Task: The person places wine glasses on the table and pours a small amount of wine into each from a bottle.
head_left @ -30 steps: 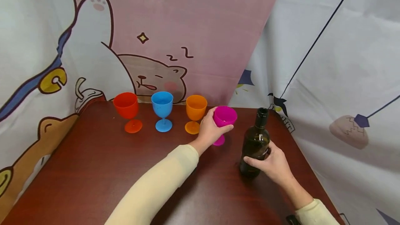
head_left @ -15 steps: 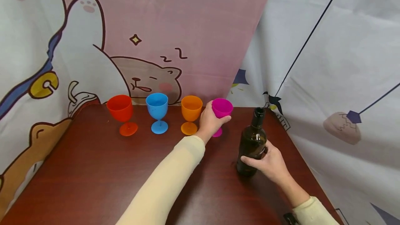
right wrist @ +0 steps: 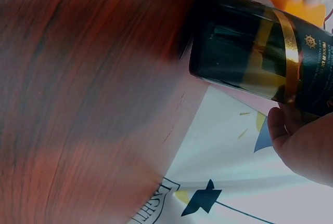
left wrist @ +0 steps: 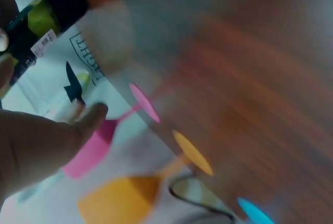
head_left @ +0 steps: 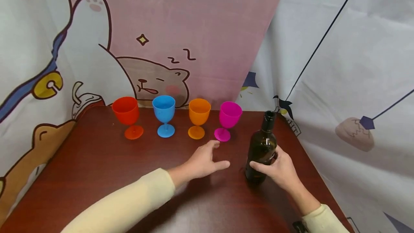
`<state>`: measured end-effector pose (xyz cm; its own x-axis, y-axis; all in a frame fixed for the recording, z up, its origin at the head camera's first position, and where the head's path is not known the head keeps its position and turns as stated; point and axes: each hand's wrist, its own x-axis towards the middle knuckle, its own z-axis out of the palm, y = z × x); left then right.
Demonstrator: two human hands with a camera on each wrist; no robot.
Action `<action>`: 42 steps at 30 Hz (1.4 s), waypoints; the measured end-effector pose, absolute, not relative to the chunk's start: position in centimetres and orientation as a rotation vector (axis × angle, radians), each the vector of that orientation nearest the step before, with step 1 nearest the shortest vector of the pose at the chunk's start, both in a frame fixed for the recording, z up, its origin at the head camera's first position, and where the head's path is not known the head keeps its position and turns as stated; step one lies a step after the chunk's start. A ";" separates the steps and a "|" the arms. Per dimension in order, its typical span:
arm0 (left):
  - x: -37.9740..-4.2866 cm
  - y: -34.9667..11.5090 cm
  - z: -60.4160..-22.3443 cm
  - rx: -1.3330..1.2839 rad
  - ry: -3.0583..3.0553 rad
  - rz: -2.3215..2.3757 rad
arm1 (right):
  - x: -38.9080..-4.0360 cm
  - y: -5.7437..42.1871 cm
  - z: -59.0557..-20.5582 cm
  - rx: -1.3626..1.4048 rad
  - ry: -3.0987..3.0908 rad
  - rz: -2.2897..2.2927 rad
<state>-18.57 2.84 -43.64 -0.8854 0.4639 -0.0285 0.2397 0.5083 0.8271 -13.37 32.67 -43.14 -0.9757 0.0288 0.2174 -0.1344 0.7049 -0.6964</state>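
Observation:
In the head view my right hand (head_left: 281,170) grips a dark glass wine bottle (head_left: 260,150) around its lower body; the bottle is upright at the right of the table. Its gold-banded label (right wrist: 291,52) shows in the right wrist view. My left hand (head_left: 202,161), fingers spread and thumb out, hovers over the table with nothing in it. Just beyond its fingertips stands a magenta goblet (head_left: 230,115). To the left of that goblet, in a row, are an orange goblet (head_left: 199,112), a blue goblet (head_left: 164,108) and a red goblet (head_left: 127,111), all upright.
The brown wooden table (head_left: 97,182) ends at a printed cloth backdrop (head_left: 207,28) close behind the goblets. Another white cloth (head_left: 349,82) hangs along the right side. A small dark object (head_left: 299,226) lies near my right sleeve.
My left hand has let go of the magenta goblet, now standing further back in line with the others, and has drawn back toward me. The right hand stays on the bottle.

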 end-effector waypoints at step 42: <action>-15.0 -19.6 -45.7 0.139 2.779 1.194 | -25.8 36.0 -42.6 -0.322 -2.390 1.383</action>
